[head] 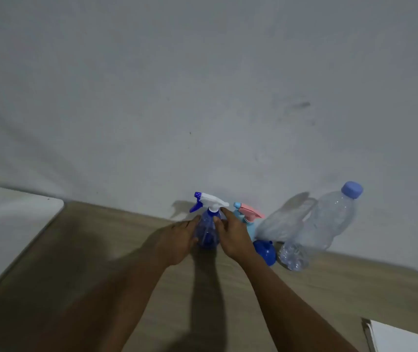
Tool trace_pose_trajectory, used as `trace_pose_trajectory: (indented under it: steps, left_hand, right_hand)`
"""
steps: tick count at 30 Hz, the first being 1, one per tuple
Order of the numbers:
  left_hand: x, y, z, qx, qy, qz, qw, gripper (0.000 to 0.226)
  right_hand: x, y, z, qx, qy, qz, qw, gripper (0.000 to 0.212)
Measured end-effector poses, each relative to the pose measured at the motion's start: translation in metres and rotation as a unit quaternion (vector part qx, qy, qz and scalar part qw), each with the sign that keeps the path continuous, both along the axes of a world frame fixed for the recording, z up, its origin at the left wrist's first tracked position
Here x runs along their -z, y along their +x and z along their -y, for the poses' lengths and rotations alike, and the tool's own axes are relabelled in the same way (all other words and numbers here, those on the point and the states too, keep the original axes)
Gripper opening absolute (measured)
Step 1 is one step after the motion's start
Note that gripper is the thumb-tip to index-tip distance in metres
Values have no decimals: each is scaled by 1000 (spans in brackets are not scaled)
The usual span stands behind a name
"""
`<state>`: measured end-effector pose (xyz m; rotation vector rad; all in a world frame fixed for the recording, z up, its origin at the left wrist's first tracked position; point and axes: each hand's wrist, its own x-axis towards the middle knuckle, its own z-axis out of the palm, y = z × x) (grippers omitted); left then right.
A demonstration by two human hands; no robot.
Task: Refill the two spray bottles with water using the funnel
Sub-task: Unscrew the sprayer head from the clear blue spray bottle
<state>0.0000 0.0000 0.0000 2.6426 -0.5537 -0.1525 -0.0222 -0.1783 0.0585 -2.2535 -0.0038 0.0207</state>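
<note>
Left hand: The left hand (177, 241) reaches forward on a bare, outstretched forearm, palm turned inward, fingers cupped against the left flank of the blue spray bottle (207, 233) and grasping its body.

Right hand: The right hand (233, 237) comes in from the opposite side on an equally extended arm, thumb and fingers (225, 213) raised to the bottle's neck just under the white trigger head (211, 200); it touches the collar there, though how firmly it grips cannot be told.

Blue spray bottle: Upright on the wooden table (126, 250) between the two hands, close to the wall, nozzle pointing left, trigger head in place on the neck.

Second spray bottle: A light-blue spray bottle (249, 226) with a pink trigger stands just beside the right hand, partly hidden behind it, upright, head on.

Funnel: A blue funnel (266, 252) lies on its side on the table, just right of the right wrist and near the base of the water bottle.

Water bottle: A clear plastic water bottle (322, 229) with a blue cap stands at the right, capped, its shadow thrown on the wall (202, 85) behind.

Surroundings: A white surface (4, 224) borders the table's left edge; a white sheet-like object (405, 337) sits at the lower right corner.
</note>
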Motion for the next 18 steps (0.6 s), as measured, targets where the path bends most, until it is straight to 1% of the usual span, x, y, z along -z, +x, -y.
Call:
trace_pose_trajectory:
  steps: [3, 5, 7, 11, 13, 15, 18]
  left_hand:
    - [9, 8, -4, -4, -9, -11, 1000, 65]
    - [12, 9, -9, -3, -14, -28, 1000, 66]
    - [14, 2, -13, 7, -8, -25, 1000, 68]
    - [7, -19, -17, 12, -16, -19, 1000, 62]
    - [5, -31, -18, 15, -21, -14, 1000, 60]
    - [-1, -47, -20, 26, -45, -20, 998, 60]
    - [-19, -74, -15, 40, -97, -26, 994, 60]
  right_hand:
    - [3, 7, -4, 17, 22, -12, 1000, 44]
    - [5, 7, -6, 15, 26, -13, 999, 40]
    - [10, 4, -8, 11, 27, -7, 1000, 35]
    - [18, -5, -9, 26, 5, -12, 1000, 29]
    - [19, -13, -7, 22, -1, -21, 1000, 32]
    - [17, -24, -4, 7, -10, -19, 1000, 35]
    - [-3, -42, 5, -8, 1, -4, 1000, 26]
